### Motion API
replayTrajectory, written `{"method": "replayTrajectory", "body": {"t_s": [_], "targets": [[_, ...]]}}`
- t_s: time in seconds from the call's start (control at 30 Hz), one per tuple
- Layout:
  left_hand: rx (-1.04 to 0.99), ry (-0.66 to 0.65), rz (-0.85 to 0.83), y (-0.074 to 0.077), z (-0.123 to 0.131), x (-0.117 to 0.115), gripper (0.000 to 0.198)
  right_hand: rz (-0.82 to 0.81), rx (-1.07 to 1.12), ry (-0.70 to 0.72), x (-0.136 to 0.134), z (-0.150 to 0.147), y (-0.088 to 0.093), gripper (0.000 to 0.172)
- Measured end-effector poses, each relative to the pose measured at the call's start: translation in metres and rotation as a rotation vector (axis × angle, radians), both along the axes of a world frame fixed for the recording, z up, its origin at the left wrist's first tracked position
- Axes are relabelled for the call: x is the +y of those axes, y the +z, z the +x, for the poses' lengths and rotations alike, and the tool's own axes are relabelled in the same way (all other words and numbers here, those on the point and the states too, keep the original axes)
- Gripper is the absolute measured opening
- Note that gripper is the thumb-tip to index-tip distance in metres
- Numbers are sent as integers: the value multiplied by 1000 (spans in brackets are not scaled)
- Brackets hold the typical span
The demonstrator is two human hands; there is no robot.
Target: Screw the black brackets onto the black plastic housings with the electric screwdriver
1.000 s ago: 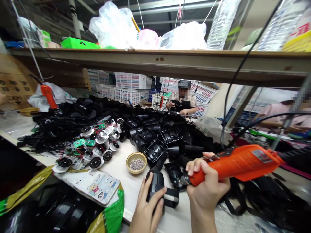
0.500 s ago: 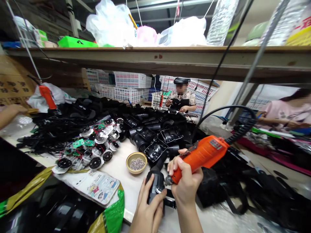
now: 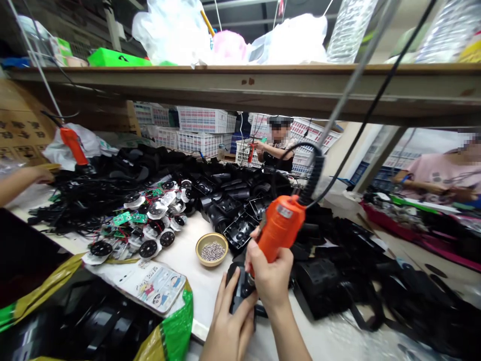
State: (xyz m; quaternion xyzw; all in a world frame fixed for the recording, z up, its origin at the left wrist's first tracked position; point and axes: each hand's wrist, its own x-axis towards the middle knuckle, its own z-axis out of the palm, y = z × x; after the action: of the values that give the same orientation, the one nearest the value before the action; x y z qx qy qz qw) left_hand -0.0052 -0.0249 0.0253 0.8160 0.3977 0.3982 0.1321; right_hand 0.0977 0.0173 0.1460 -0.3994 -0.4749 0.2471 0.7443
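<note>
The right hand [image 3: 271,277] has its grip wrapped tight around the lower body of an orange electric screwdriver with a coiled black cable [image 3: 280,228], which stands nearly upright, tip down. The tip meets a black moulded plastic housing [image 3: 240,288] lying on the white table [image 3: 184,258] at the near edge; the exact point of contact is hidden behind the fingers, so whether the bit sits in a screw hole cannot be told. The left hand [image 3: 228,328] steadies that housing from the near side, its grip half spread, fingers lying along the left face of the part and pressing on it.

Just beyond the housing, to its left, stands a small round tan bowl [image 3: 212,248] holding a heap of small silver screws [image 3: 212,251]. Behind the bowl a big heap of black plastic shells [image 3: 240,200] covers the middle of the table. To the left lies a cluster of green circuit boards, black discs and clear round lenses [image 3: 148,225], next to a tangle of black wires [image 3: 82,203]. At the near left a yellow and green plastic bag [image 3: 165,336] hangs open with black parts inside, a printed cartoon card [image 3: 154,286] lying over its edge. White lattice plastic crates [image 3: 203,128] are stacked at the back
</note>
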Motion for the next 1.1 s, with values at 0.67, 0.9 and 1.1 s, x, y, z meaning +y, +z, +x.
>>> {"method": "replayTrajectory", "body": {"t_s": [0.67,0.9,1.1], "targets": [[68,-5,-1,-10,-12,-3,76,-75,74,-439,-28,71,9,46],[-234,158,-225,5,-9,-13,70,-269,-378,-329,-54,104,-30,60],[-643,204,-716,29,-13,-12,48,-198,-405,-219,-89,52,-82,29]]}}
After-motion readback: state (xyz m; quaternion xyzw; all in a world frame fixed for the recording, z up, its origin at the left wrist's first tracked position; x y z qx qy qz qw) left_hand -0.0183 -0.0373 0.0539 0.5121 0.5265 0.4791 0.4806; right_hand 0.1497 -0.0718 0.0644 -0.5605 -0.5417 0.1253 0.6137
